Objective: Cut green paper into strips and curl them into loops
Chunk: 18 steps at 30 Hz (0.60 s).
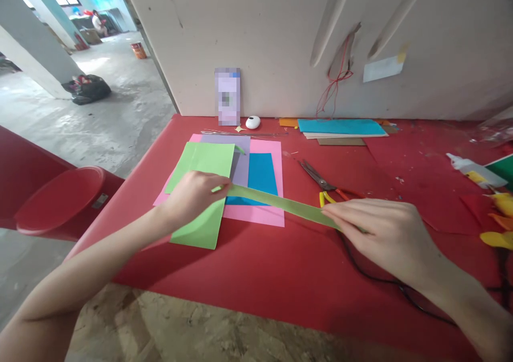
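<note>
above the middle of the red table (280,276), the left hand (192,193) and right hand (380,228) each pinch an end of a long green paper strip (280,202). beneath it lie a green sheet (200,161), pink sheet (266,215) and blue sheet (260,172); yellow-handled scissors (320,183) rest just behind the right hand.

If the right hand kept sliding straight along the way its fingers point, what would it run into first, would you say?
The right hand points left along the green paper strip it pinches. Probably it would first meet the pink sheet, then the left hand; depth is unclear.
</note>
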Each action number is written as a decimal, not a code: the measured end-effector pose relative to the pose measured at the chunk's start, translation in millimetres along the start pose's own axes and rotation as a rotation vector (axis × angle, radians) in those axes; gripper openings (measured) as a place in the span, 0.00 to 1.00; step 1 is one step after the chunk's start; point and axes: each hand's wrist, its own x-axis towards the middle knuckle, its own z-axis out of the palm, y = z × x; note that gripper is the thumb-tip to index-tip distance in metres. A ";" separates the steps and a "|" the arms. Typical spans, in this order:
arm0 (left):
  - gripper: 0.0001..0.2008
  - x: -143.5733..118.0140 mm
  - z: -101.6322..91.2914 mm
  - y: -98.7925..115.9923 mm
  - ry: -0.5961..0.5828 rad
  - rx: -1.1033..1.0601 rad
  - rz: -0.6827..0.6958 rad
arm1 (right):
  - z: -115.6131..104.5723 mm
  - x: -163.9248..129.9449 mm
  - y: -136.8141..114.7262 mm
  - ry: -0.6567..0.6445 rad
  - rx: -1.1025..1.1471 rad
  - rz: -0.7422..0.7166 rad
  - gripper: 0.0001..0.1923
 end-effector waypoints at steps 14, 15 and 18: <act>0.13 4.1 5.6 35.9 -0.151 0.034 0.199 | 13.4 6.8 1.4 -0.014 0.199 0.119 0.09; 0.15 3.8 8.0 38.1 -0.151 0.088 0.217 | 14.4 9.8 -1.8 -0.013 0.214 0.151 0.09; 0.17 3.5 12.0 40.0 -0.123 0.155 0.225 | 18.7 17.8 -12.8 -0.026 0.269 0.233 0.08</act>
